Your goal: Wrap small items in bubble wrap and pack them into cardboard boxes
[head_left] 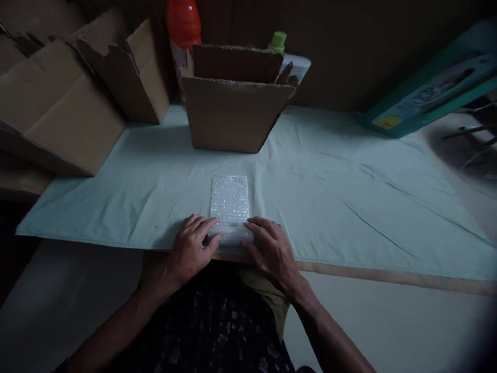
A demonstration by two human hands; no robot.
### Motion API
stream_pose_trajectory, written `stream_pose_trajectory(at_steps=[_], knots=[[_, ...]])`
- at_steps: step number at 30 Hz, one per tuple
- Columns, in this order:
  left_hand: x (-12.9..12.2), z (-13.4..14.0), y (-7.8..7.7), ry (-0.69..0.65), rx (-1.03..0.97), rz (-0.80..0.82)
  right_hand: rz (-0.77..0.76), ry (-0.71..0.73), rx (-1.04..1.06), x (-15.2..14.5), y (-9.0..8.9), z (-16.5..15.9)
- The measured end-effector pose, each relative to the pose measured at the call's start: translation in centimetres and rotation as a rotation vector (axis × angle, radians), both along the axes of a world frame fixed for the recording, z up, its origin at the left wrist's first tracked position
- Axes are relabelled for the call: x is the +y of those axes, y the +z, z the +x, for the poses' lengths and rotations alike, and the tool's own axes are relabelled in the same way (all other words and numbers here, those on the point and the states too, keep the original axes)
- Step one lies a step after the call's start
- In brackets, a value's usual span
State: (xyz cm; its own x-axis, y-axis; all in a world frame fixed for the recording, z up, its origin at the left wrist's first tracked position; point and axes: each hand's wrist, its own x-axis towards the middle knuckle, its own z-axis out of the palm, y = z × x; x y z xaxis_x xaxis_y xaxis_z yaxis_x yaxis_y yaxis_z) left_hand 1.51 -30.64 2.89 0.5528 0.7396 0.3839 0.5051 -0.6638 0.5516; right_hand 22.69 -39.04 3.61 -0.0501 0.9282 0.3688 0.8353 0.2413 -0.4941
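Note:
A small piece of clear bubble wrap (230, 199) lies on the cloth near the table's front edge. Its far part is flat, while the near end is folded or rolled into a thicker strip. My left hand (192, 247) grips the left end of that strip between thumb and fingers. At the strip's right end, my right hand (272, 249) does the same, its thumb on the near side. Whether anything is wrapped inside the strip, I cannot tell.
A pale green cloth (326, 186) covers the table. An open cardboard box (236, 116) stands behind the bubble wrap, with a red-orange bottle (184, 26) and a green-capped bottle (277, 41) behind it. More cardboard boxes (66, 109) are at left; a teal box (430, 88) leans at right.

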Motion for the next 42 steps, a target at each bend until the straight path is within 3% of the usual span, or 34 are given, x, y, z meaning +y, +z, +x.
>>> stream_pose_trajectory(at_steps=[4, 11, 17, 20, 24, 29, 32, 35, 38, 42], knots=[[0.4, 0.2, -0.4, 0.057, -0.034, 0.046, -0.028, 0.032, -0.123, 0.2, -0.7, -0.1], [-0.7, -1.0, 0.4, -0.111, -0.094, 0.005, -0.046, 0.055, 0.009, 0.7, -0.7, -0.1], [-0.4, -0.8, 0.6, -0.034, -0.078, -0.077, -0.056, 0.037, 0.063, 0.5, -0.4, 0.0], [0.7, -0.4, 0.0, 0.027, -0.038, -0.028, 0.014, -0.017, -0.016, 0.5, -0.6, -0.1], [2.0, 0.3, -0.7, 0.114, -0.032, 0.066, -0.013, 0.012, -0.14, 1.2, -0.8, -0.5], [1.2, -0.1, 0.1, 0.038, -0.099, 0.078, 0.001, 0.037, -0.083, 2.4, -0.7, -0.6], [0.6, -0.5, 0.7, -0.011, -0.112, 0.025, -0.071, 0.082, 0.026, 2.7, -0.4, -0.5], [1.1, -0.4, 0.5, 0.03, -0.093, 0.003, -0.097, 0.057, 0.031, 2.8, -0.3, -0.5], [2.5, 0.4, -0.2, 0.076, -0.047, 0.004, -0.019, -0.016, -0.044, 2.7, -0.5, -0.7], [4.2, 1.5, -0.7, 0.133, 0.036, 0.021, 0.025, -0.013, -0.157, 2.7, -0.7, -1.2]])
